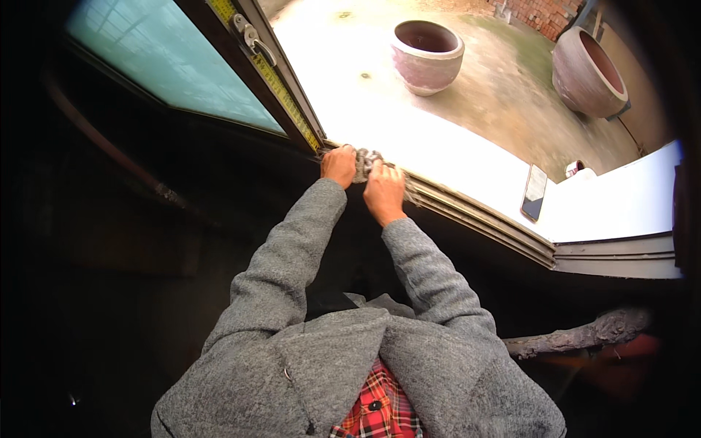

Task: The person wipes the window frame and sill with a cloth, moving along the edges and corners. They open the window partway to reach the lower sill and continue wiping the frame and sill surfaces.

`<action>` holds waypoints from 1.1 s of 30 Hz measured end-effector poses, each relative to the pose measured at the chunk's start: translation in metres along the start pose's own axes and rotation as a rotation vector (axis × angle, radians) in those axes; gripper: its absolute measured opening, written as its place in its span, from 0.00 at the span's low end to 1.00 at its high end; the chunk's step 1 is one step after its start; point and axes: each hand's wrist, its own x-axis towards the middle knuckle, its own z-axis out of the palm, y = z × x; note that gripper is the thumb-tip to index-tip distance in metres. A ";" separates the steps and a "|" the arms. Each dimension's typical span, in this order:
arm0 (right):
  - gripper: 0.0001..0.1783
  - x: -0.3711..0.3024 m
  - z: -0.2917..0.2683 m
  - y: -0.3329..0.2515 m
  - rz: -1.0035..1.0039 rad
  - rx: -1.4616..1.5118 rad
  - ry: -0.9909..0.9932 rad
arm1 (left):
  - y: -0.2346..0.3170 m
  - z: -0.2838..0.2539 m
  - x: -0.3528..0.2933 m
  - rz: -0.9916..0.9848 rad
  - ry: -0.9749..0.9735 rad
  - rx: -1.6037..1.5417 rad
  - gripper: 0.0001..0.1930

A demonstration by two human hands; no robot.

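Both my hands are closed on a grey, stringy, knotted bundle [361,166], perhaps a rag or twisted cord; its exact kind is hard to make out. My left hand [339,166] grips the bundle's left end, close to the lower corner of the window frame. At the other end, my right hand [385,193] pinches it with bent fingers. Loose grey strands stick out beside both hands. The bundle is held at the sliding-window track [482,214], whose metal rails run down to the right.
A glass window sash [182,66] with a metal latch [252,40] and a yellow marked strip [285,98] stands at left. A phone [534,193] lies on the bright sill. Outside are two large pots [427,62] and bricks [537,16]. A rough branch [584,334] juts in at lower right.
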 end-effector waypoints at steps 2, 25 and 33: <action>0.20 0.007 0.008 -0.011 -0.016 0.054 0.062 | -0.006 -0.001 0.003 -0.042 -0.002 -0.080 0.13; 0.19 -0.011 -0.034 -0.073 -0.125 1.606 -0.777 | -0.087 -0.160 -0.172 -0.506 0.162 -1.472 0.17; 0.20 -0.039 -0.044 -0.085 -0.270 1.246 -0.729 | -0.187 -0.175 -0.215 -1.081 0.458 -1.315 0.21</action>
